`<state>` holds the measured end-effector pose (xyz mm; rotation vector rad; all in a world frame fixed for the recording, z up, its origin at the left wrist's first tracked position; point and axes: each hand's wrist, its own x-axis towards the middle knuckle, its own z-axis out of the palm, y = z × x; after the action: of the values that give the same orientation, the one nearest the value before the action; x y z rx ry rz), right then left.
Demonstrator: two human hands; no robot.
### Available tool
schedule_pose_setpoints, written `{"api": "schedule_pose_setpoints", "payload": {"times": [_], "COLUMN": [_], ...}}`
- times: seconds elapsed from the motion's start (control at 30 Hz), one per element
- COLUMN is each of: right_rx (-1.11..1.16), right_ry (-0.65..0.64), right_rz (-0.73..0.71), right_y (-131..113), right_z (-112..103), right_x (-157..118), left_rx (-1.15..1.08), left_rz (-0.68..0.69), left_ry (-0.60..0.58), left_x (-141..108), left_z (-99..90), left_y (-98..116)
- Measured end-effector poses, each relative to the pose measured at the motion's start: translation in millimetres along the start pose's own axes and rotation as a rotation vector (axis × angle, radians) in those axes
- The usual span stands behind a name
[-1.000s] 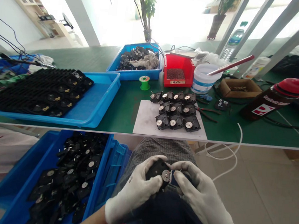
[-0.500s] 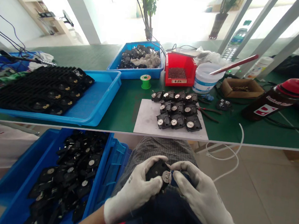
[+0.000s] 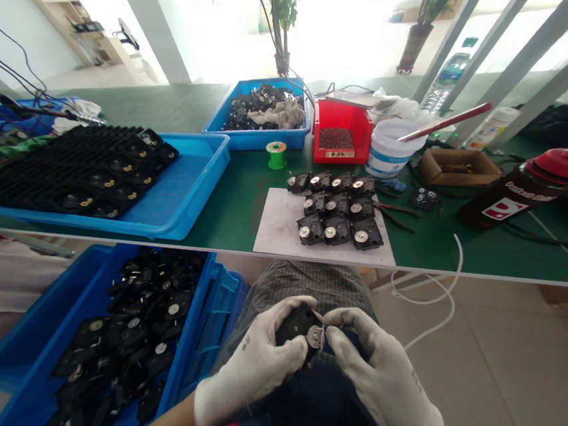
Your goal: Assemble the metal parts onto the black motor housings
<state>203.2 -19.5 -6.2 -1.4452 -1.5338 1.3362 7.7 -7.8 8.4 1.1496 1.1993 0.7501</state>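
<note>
White gloves cover both hands, which are held over the lap below the table edge. My left hand (image 3: 263, 355) grips a black plastic part (image 3: 296, 326) with a round silver disc (image 3: 315, 337) at its right side. The thumb presses beside the disc. My right hand (image 3: 375, 359) is at the part's right edge, its thumb and index finger closed near the disc; whatever they pinch is too small to make out. On the table, several similar black parts (image 3: 335, 205) lie in rows on and behind a white sheet (image 3: 278, 222).
A blue tray (image 3: 185, 197) of stacked black frames stands left on the table. Below it, a blue bin (image 3: 182, 357) holds many black parts. Behind the sheet are a green spool (image 3: 276, 155), red bin (image 3: 339, 157), white bucket (image 3: 389, 159) and dark bottle (image 3: 506, 201).
Both hands keep nearly the same place and hold. The right fingertips have shifted very slightly at the edge of the disc.
</note>
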Motion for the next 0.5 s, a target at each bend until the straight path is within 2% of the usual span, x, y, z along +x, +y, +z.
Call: {"api": "schedule_pose_setpoints", "payload": {"times": [0.5], "right_rx": [-0.001], "right_ry": [-0.012], "right_rz": [-0.009], "right_y": [0.0], "right_z": [0.5], "right_x": [0.3], "left_rx": [0.038], "left_rz": [0.005], "left_ry": [0.008], "left_x": [-2.5], "left_z": [-1.4], "left_y": [2.1]}}
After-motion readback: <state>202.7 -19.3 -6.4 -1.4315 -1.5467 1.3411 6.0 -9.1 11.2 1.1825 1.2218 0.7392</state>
